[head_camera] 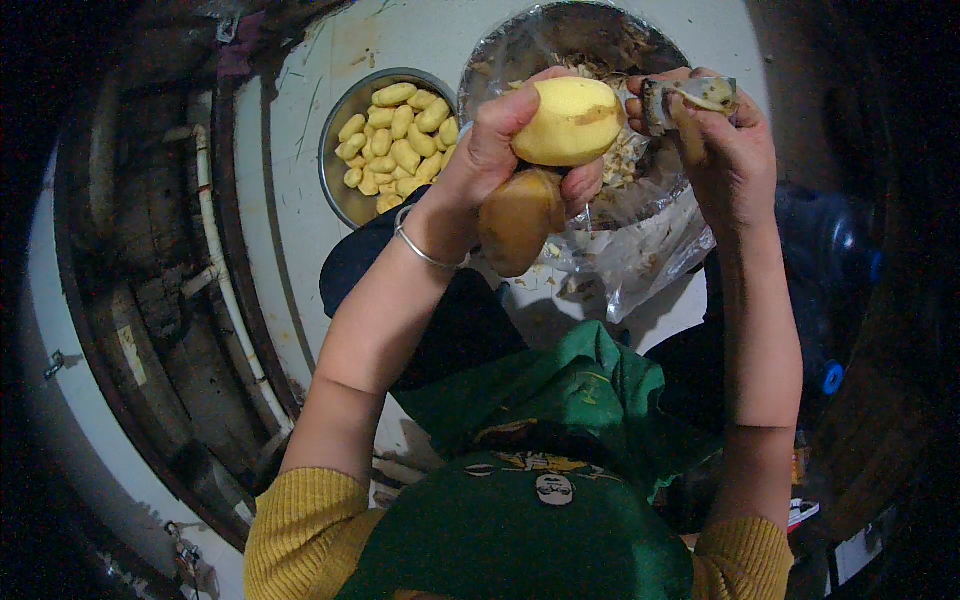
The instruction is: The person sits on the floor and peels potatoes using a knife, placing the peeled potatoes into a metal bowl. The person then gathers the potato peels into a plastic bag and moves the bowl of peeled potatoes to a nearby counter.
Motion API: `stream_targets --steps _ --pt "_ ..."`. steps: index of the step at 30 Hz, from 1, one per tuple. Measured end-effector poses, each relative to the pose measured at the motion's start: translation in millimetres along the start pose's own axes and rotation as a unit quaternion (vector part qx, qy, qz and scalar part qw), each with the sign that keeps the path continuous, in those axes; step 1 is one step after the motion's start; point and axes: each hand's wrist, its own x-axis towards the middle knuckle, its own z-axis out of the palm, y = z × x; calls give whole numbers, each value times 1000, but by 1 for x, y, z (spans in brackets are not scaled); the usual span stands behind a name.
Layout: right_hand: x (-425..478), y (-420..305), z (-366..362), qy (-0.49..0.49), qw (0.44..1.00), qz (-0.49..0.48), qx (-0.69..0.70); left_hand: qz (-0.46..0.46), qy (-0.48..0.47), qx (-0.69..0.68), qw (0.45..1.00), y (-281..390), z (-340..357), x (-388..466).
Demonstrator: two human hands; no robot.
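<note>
My left hand [491, 154] grips a mostly peeled yellow potato [566, 124], which keeps a brown strip of skin on its side. An unpeeled brown potato [523, 217] is held in the same hand, below the peeled one. In my right hand [727, 154], to the right of the potatoes and apart from them, is a peeler [694, 105] with a pale strip of peel on it. Under both hands stands a wide round container [574, 30], lined with clear plastic and holding peelings [619, 161].
A steel bowl [330, 157] of peeled potatoes [405, 142] stands on the pale tiled floor [405, 34] at the left. Plastic film [645, 262] hangs over the container's near side. Blue water bottles [832, 232] stand at the right. A white pipe [217, 255] runs along a dark recess at left.
</note>
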Motion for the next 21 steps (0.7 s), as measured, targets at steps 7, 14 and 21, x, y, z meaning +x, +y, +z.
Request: stream_targets --steps 7,14,21 --pt "4 1 19 -60 988 -102 -96 116 146 291 938 3 12 5" --pt "-2 -2 10 18 1000 -23 11 8 73 144 987 2 -4 -2" --pt "-5 3 17 69 980 -131 -130 0 65 -80 995 5 -8 6"
